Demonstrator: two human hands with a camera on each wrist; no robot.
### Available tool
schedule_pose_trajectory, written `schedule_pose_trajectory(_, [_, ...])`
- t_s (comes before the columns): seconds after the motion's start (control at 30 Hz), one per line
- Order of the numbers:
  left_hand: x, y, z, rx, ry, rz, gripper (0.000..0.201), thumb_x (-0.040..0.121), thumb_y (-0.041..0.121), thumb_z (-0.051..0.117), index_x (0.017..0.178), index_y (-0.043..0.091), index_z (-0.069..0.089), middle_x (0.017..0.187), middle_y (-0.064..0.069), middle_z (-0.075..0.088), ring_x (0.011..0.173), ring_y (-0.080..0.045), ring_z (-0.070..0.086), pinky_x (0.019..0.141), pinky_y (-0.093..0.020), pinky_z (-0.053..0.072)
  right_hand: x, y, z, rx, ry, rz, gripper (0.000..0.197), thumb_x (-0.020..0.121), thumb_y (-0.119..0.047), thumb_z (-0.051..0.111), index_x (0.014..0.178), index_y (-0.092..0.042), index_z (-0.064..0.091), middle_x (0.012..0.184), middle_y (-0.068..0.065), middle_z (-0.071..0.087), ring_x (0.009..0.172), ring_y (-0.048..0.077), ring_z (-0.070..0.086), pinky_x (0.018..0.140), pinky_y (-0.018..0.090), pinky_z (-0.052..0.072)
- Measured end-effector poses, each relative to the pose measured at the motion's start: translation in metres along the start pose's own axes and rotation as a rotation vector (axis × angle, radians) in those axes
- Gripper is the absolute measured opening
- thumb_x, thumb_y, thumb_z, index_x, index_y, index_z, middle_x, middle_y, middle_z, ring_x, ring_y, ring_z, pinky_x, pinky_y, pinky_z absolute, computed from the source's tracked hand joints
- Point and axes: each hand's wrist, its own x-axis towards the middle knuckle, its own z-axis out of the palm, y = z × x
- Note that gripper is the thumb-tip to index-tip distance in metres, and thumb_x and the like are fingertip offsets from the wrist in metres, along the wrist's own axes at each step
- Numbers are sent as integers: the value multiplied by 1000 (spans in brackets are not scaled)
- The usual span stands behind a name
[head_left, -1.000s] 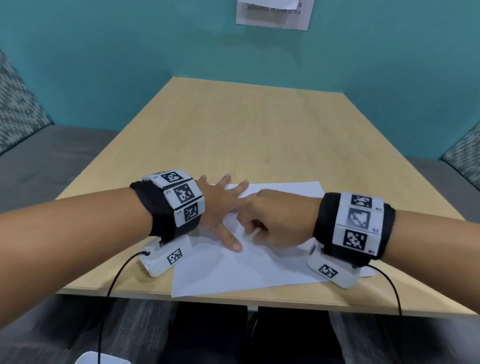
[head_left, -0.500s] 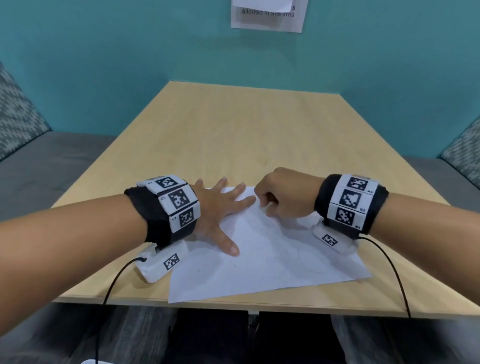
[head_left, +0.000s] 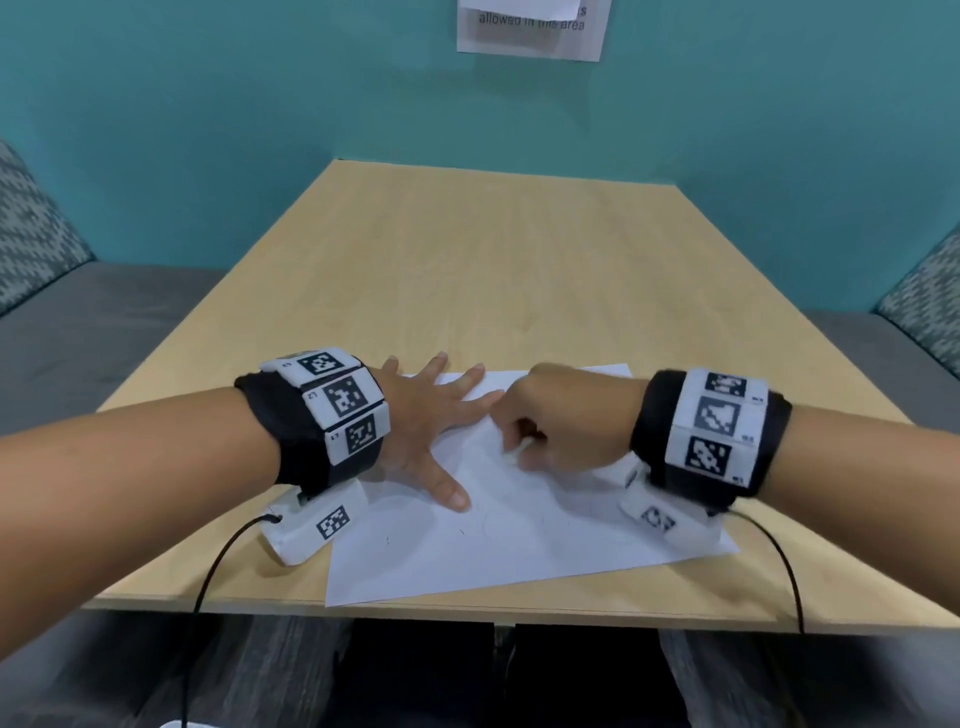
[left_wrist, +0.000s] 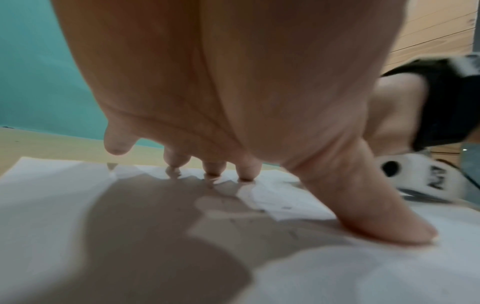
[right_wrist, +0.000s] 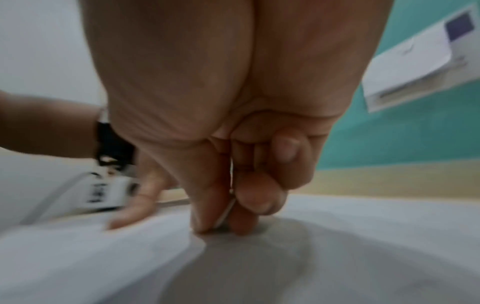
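Pins sheet (head_left: 519, 545) flat under spread left hand (head_left: 426, 415); pinches white piece (head_left: 511, 453), likely eraser, in right hand (head_left: 566, 415) against sheet. Judged partway: faint pencil marks (head_left: 461, 531) yet to clear.

Room's pretty plain: a flat teal wall (head_left: 208, 130) runs across the back and wraps round both sides. There's a white printed notice (head_left: 530, 31) stuck up high in the middle, with its text mostly cut off at the top. A light wood-look table (head_left: 493, 249) reaches that wall with its far edge. Grey upholstered bench seats sit on either side, the left bench (head_left: 104, 322) and the right bench (head_left: 852, 338). Each has a grey-and-white zigzag cushion at the back, the left cushion (head_left: 31, 234) and the right cushion (head_left: 930, 296). The floor (head_left: 249, 670) underneath looks like grey wood-grain plank. Lighting is soft and even across the wall.
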Motion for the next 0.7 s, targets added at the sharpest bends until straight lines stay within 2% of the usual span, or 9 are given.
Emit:
schedule_pose_trajectory(0.1, [2, -2, 4, 6, 4, -11, 119, 67, 89, 53, 148, 48, -24, 160, 12, -30, 148, -29, -27, 114, -68, -5, 4, 26, -10, -2, 98, 103, 6, 78, -12, 64, 72, -14, 62, 63, -9, 57, 57, 8, 48, 59, 23, 37])
schedule_pose_trajectory(0.2, [0, -3, 3, -12, -2, -1, 118, 67, 87, 55, 149, 51, -21, 160, 13, -31, 148, -28, -28, 113, -69, -6, 0, 2, 3, -17, 29, 12, 10, 77, -13, 63, 71, -19, 57, 60, -11, 51, 59, 11, 46, 58, 28, 40])
schedule_pose_trajectory(0.27, [-1, -2, 1, -21, -20, -1, 116, 69, 85, 57, 149, 51, -19, 159, 13, -32, 147, -27, -29, 114, -68, -6, -2, -5, 7, 3, -3, -28, 12, 78, -14, 64, 73, -21, 56, 61, -12, 51, 60, 10, 46, 60, 26, 41])
schedule_pose_trajectory(0.4, [-5, 0, -2, -2, -23, -17, 119, 70, 86, 55, 150, 46, -23, 159, 12, -31, 147, -25, -29, 115, -67, -7, 3, 30, -6, 30, 77, 114, 5, 79, -16, 67, 78, -11, 65, 71, -3, 64, 64, 16, 54, 61, 27, 43])
schedule_pose_trajectory(0.5, [-4, 8, -9, -16, -22, -4, 117, 73, 82, 57, 153, 42, -19, 159, 12, -32, 146, -23, -32, 115, -67, -8, 5, 33, 0, 5, 96, 78, 4, 79, -13, 64, 75, -11, 63, 65, -7, 59, 61, 16, 51, 60, 29, 45])
schedule_pose_trajectory(0.6, [9, 19, -2, -33, 36, 43, 118, 68, 89, 51, 151, 45, -21, 160, 13, -29, 148, -24, -26, 114, -68, -9, 4, 31, -2, 23, 119, 90, 3, 77, -12, 66, 75, -12, 64, 59, -11, 52, 58, 14, 48, 59, 27, 40])
schedule_pose_trajectory(0.7, [16, 20, 5, -61, 70, 72, 115, 66, 89, 52, 150, 51, -16, 162, 12, -26, 150, -28, -22, 112, -70, -7, -2, 18, 1, 22, 107, 39, 4, 77, -12, 66, 81, -12, 66, 65, -7, 56, 59, 12, 48, 61, 24, 38])
